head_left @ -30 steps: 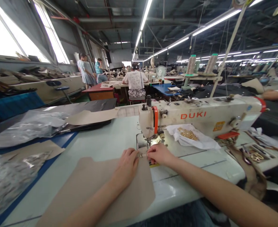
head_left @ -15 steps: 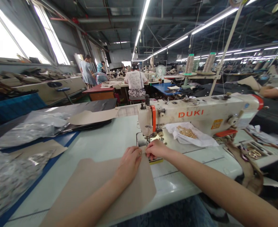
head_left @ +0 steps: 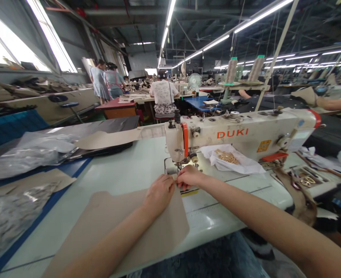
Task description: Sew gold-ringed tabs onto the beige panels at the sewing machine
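A tan fabric panel (head_left: 124,224) lies flat on the pale sewing table (head_left: 130,170), its far corner under the needle of a white DUKI sewing machine (head_left: 240,133). My left hand (head_left: 159,193) rests knuckles-up on the panel's far edge, fingers curled and pinching it just in front of the presser foot. My right hand (head_left: 190,177) meets it from the right, fingers closed on the same edge and a small piece I cannot make out. Both hands touch each other at the needle.
A white cloth with gold metal fittings (head_left: 227,157) lies under the machine arm. Clear plastic bags (head_left: 28,152) and more tan pieces sit at left. Buckles and straps (head_left: 302,183) lie at right. Thread cones (head_left: 231,71) stand behind. Other people work at distant tables.
Both hands have slid forward along the panel toward the needle, ending closer together under the machine head. The view has shifted slightly downward and right.
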A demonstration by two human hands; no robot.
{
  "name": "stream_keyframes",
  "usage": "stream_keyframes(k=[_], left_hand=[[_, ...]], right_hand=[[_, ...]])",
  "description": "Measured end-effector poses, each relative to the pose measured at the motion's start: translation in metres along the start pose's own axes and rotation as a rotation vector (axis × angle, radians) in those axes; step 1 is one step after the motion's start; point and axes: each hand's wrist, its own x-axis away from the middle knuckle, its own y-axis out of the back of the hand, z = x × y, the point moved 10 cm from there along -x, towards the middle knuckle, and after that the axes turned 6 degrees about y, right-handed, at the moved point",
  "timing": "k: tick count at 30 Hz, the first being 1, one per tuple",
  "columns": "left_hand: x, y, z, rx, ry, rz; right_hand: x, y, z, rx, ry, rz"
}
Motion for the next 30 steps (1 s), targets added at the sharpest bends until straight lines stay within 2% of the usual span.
stream_keyframes(k=[4, 6, 8, 12, 15, 19, 24, 26, 30], left_hand=[[-0.003, -0.001, 0.002, 0.000, 0.009, 0.022], [-0.003, -0.003, 0.003, 0.013, 0.003, 0.034], [-0.003, -0.003, 0.005, 0.034, -0.002, 0.037], [-0.002, -0.003, 0.007, 0.056, 0.000, 0.022], [-0.003, 0.001, 0.007, 0.079, 0.007, 0.002], [-0.003, 0.001, 0.005, 0.085, 0.008, 0.010], [-0.002, -0.005, 0.008, 0.078, 0.013, 0.053], [-0.001, -0.006, 0.008, 0.071, -0.001, 0.061], [-0.001, -0.007, 0.006, 0.061, -0.016, 0.081]], right_hand=[[0.008, 0.009, 0.009, 0.174, 0.143, -0.086], [0.020, 0.016, 0.011, 0.263, 0.238, -0.149], [0.038, 0.018, 0.015, 0.384, 0.374, -0.153], [0.086, -0.008, 0.029, 0.838, 0.839, -0.020], [0.106, -0.022, 0.031, 1.030, 1.043, 0.032], [0.102, -0.032, 0.040, 1.099, 1.128, 0.018], [0.086, -0.029, 0.050, 1.015, 1.081, -0.171], [0.082, -0.032, 0.047, 0.995, 1.071, -0.155], [0.077, -0.043, 0.037, 1.015, 1.081, -0.025]])
